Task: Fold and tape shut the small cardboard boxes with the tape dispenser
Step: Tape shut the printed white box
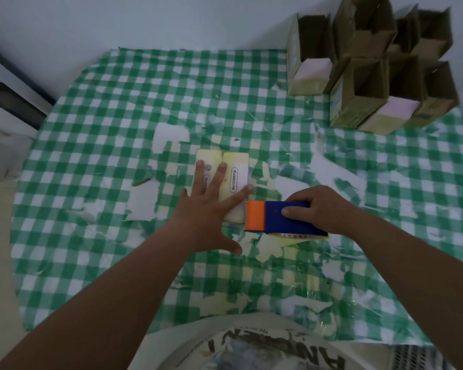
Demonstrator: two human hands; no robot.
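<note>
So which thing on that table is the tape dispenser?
Start at the green-and-white checked tablecloth and find the flat pale-yellow cardboard box mid-table. Just right of its near end, the right hand holds the tape dispenser, the only blue-and-orange block there.

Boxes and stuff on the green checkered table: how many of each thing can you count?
Closed box under the left hand: 1
Open-topped boxes stacked at the far right: about 7, some overlap so I can't be sure
Tape dispenser, blue and orange, held by the right hand: 1
Total: about 9 things
</note>
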